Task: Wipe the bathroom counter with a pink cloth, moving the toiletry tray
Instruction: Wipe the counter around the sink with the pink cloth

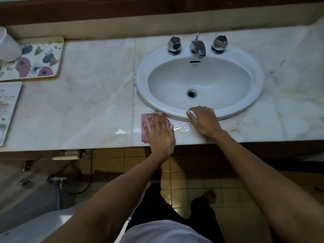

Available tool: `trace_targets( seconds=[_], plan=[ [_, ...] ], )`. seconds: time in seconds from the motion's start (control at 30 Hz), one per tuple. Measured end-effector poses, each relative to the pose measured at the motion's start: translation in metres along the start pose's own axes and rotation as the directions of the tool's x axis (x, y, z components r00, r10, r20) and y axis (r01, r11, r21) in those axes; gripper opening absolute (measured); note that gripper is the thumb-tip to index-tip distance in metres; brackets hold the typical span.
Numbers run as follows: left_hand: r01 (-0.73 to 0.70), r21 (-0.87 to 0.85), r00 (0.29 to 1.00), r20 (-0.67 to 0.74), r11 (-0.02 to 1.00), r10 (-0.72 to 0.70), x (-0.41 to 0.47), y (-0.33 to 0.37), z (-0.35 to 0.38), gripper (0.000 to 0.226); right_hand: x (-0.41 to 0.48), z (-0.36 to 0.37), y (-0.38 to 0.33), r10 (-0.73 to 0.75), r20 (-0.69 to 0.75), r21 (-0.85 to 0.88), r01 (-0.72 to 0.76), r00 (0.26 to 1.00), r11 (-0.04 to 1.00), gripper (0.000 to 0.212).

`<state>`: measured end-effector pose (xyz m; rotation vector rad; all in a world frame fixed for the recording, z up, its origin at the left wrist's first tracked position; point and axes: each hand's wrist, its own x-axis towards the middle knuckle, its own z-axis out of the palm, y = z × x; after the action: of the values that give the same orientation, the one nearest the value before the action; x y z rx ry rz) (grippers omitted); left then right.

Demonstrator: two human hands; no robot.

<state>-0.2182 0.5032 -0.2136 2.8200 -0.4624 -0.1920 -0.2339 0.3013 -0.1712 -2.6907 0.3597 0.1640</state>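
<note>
A pink cloth (145, 120) lies flat on the marble counter (87, 106), near the front edge just left of the sink. My left hand (160, 132) presses down on the cloth with fingers spread and covers most of it. My right hand (204, 121) rests palm-down, fingers together, on the sink's front rim and the counter, holding nothing. Between the hands the counter shines wet. A floral toiletry tray (43, 58) sits at the far left back with a white container (8, 44) on it.
The white oval sink (199, 85) with a chrome tap (198, 46) and two knobs fills the counter's middle right. A second flat tray (8, 109) lies at the left edge. Below are the tiled floor (192, 172), a toilet (26, 199) at left and my feet.
</note>
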Motion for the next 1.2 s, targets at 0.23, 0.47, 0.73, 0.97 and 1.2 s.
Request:
trace_targets(
  seconds=[0.23, 0.47, 0.73, 0.97, 1.2],
  plan=[
    [0.163, -0.015, 0.986, -0.016, 0.987, -0.163, -0.035, 0.099, 0.032, 0.070, -0.030, -0.039, 0.082, -0.182, -0.022, 0.013, 0.182, 0.983, 0.983, 0.047],
    [0.229, -0.116, 0.973, -0.007, 0.967, -0.231, -0.056, 0.214, 0.061, 0.068, -0.072, -0.075, 0.180, -0.113, -0.198, 0.131, 0.140, 0.974, 0.981, 0.033],
    [0.068, -0.103, 0.991, 0.120, 0.992, -0.056, -0.062, 0.268, 0.070, 0.066, -0.126, -0.088, 0.269, 0.102, -0.140, 0.086, -0.090, 0.985, 0.992, 0.046],
    [-0.430, 0.112, 0.892, 0.207, 0.896, 0.402, -0.057, 0.187, 0.051, 0.063, -0.139, -0.080, 0.283, 0.077, -0.119, 0.020, -0.075, 0.990, 0.997, 0.050],
    [-0.451, 0.079, 0.884, 0.179, 0.889, 0.432, -0.041, 0.237, 0.071, 0.064, -0.161, -0.073, 0.298, 0.046, -0.132, 0.032, -0.042, 0.990, 0.999, 0.051]
  ],
)
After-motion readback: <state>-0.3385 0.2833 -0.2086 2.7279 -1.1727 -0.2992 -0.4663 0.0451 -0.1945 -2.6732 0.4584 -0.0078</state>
